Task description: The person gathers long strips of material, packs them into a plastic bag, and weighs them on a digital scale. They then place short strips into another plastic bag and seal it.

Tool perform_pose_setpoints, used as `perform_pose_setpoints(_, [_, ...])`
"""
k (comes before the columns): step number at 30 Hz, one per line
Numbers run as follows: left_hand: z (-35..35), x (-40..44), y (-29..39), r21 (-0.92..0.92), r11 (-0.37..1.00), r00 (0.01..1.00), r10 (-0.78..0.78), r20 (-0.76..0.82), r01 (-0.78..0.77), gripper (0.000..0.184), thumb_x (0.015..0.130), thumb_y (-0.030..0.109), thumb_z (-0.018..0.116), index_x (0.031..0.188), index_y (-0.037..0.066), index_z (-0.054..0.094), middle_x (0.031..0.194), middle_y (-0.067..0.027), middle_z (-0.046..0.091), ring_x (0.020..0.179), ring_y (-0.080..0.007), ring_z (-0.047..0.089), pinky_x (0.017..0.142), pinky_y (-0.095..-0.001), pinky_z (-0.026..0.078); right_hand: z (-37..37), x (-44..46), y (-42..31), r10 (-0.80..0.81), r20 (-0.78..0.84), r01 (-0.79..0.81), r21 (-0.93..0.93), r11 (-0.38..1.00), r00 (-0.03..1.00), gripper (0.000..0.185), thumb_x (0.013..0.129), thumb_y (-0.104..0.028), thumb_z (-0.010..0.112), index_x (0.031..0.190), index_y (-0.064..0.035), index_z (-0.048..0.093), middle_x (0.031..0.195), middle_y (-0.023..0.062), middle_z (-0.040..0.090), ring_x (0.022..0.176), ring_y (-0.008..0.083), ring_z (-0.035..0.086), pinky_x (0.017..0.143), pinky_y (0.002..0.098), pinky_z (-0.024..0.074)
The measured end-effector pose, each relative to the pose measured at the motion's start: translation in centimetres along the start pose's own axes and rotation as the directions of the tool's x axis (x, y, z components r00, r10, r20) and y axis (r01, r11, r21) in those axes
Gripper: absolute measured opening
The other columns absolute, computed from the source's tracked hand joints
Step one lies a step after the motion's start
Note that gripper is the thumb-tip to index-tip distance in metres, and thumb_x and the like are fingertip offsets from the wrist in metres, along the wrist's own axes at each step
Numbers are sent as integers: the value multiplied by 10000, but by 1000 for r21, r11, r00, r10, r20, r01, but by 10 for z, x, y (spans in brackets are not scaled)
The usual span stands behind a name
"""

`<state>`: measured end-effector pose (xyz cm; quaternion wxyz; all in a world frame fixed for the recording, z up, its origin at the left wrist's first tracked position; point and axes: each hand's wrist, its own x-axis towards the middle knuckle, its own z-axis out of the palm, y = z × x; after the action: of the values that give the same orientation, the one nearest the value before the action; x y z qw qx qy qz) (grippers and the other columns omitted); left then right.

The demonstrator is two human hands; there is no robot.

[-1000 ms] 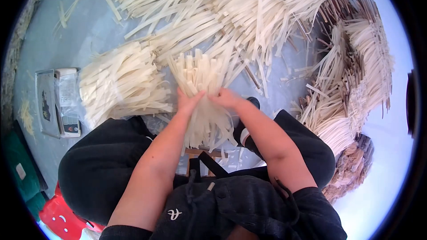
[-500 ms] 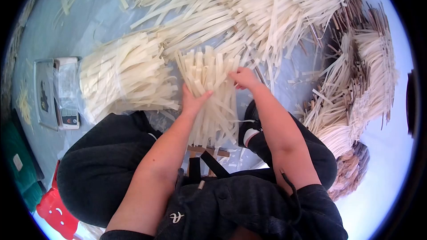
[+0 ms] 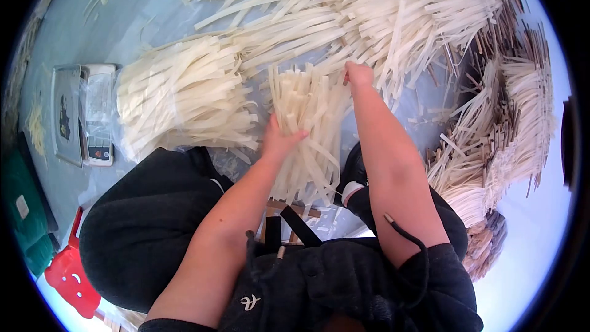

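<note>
A loose bundle of flat cream strips (image 3: 304,101) stands in front of me, its lower ends fanned out. My left hand (image 3: 281,137) is wrapped round the left side of this bundle at its middle, thumb across the front. Up and to the right, my right hand (image 3: 358,74) is closed at the edge of the large strip pile (image 3: 381,18); what its fingers pinch, if anything, is too small to name. Left of the held bundle lies a bigger bundle (image 3: 181,95) partly wrapped in clear plastic.
A scale (image 3: 98,117) in clear plastic is at the left. More strips with brown sticks (image 3: 491,129) are heaped at the right. A red plastic object (image 3: 74,280) and a green one (image 3: 24,203) lie at the lower left. My shoe (image 3: 354,172) is below the right arm.
My right hand has left the held bundle and moved up and right to the pile. My left hand stays on the bundle. The whole view has shifted a little.
</note>
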<state>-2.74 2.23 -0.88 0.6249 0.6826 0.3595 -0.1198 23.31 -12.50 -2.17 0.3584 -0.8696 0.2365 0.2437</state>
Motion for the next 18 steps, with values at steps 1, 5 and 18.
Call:
perform_pose_setpoints(1, [-3,-2,5,1,1000,1000,-27,15,27,959,622,348,881,1370,50,359,1302,-206,513,1222,-336,500,1016,-418,421,2,-1,-5,-121,-160,146,156,977,980,228,796,-211,708,847,0,636,764,96,661,657,159,603,585,309,476])
perform_pose_setpoints(5, [-6,-6,16,45,998,999,-37,20,36,970,616,318,885,1376,29,356,1319,-218,494,1236,-366,483,1038,-428,406,-27,-16,-77,-410,-497,636,484,601,765,207,884,-133,611,1011,13,540,833,135,673,720,181,651,672,308,524])
perform_pose_setpoints(18, [-23,3,20,-88,983,970,-143,199,163,961,763,493,764,1458,72,250,1374,-190,479,1276,-306,472,1059,-389,376,-36,-148,-80,-144,488,41,216,975,861,426,927,-143,534,1315,-79,369,919,140,680,780,230,680,719,360,553])
